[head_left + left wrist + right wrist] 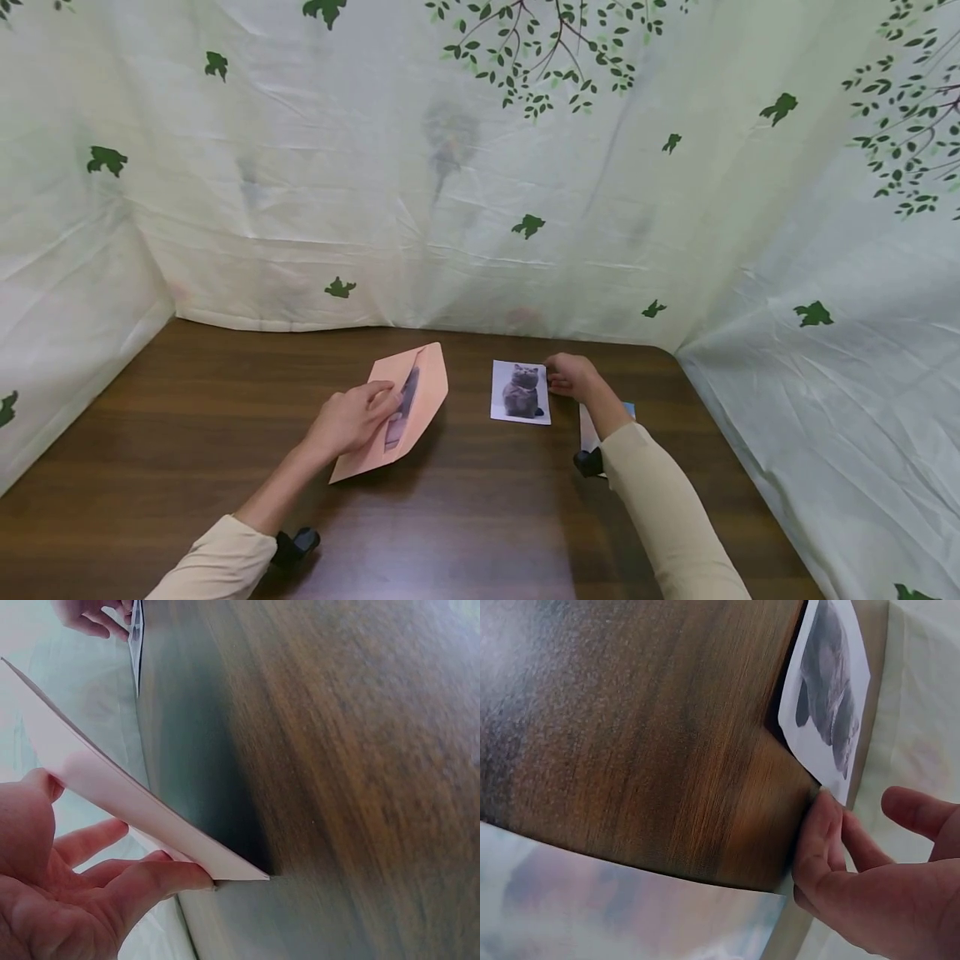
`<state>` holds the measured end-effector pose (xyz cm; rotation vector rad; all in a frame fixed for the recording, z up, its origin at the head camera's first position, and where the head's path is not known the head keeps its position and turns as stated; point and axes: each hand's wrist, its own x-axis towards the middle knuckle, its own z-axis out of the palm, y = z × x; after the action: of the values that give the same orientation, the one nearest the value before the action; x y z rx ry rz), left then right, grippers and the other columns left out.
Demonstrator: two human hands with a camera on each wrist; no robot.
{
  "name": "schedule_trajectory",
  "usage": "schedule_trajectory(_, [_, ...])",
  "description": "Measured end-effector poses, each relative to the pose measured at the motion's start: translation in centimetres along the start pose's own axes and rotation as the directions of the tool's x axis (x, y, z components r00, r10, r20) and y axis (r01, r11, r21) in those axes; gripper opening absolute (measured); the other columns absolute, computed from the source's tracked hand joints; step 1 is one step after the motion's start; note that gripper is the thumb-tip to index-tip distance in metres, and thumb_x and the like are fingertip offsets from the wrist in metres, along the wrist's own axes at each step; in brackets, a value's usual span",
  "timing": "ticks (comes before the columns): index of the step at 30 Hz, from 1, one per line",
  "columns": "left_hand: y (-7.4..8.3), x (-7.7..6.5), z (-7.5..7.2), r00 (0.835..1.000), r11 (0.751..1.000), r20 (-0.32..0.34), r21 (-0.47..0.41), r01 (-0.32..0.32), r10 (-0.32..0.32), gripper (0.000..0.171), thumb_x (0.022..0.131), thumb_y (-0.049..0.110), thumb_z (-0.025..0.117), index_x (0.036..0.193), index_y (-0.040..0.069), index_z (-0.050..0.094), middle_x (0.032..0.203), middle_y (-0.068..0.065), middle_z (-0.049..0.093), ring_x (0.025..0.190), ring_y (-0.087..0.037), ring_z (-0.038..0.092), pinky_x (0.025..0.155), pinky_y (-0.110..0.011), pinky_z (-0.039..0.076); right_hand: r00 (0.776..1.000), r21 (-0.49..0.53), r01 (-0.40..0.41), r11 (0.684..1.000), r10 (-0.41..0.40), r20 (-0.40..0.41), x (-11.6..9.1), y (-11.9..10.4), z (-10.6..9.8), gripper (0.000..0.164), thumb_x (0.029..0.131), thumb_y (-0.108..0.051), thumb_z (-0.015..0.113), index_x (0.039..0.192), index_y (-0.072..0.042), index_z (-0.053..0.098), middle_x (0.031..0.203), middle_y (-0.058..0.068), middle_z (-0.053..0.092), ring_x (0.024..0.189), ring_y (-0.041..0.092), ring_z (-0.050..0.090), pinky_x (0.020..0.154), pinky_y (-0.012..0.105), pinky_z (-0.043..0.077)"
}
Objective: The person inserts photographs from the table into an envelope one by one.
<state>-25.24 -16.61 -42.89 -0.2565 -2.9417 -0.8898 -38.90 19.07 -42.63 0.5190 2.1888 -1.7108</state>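
My left hand (356,417) grips a pink envelope (431,400), which is tilted up off the table with one corner low near the wood. A greyish picture (408,396) shows in the envelope's opening, partly hidden by the fingers. To the right lies a white card with a grey cat picture (521,392). At its right edge is my right hand (573,377); in the right wrist view the fingertips (825,799) meet the card's corner, while the thumb stands apart. Another picture card (630,900) lies under my right forearm, mostly hidden in the head view.
The brown wooden table (187,417) ends at a white curtain (300,208) with leaf prints, which hangs along the back and both sides. Black wrist straps (296,546) sit on both forearms.
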Motion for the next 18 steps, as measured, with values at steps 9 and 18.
schedule_trajectory(9, [0.0, 0.0, -0.01, 1.0, 1.0, -0.003, 0.001, 0.002, -0.002, 0.05, 0.106, 0.038, 0.05, 0.138, 0.002, 0.061, 0.134, -0.027, 0.063, 0.119, -0.051, 0.061, 0.097, -0.06, 0.048, 1.0, 0.003, -0.012, 1.0, 0.012, -0.005, 0.34, 0.07, 0.03, 0.049, 0.099, -0.016, 0.058, 0.142, 0.006, 0.051, 0.131, 0.023, 0.057, 0.097, 0.022, 0.058, 0.099, 0.037, 0.053])
schedule_trajectory(18, [0.04, -0.04, -0.04, 1.0, 1.0, -0.02, 0.008, -0.011, 0.011, 0.049, 0.105, 0.037, 0.05, 0.137, 0.003, 0.062, 0.133, -0.025, 0.064, 0.119, -0.051, 0.061, 0.097, -0.061, 0.047, 1.0, 0.008, -0.005, 1.0, 0.005, 0.008, 0.51, 0.09, -0.19, 0.043, 0.099, -0.015, 0.057, 0.138, 0.004, 0.057, 0.123, 0.017, 0.057, 0.086, 0.017, 0.056, 0.095, 0.035, 0.054])
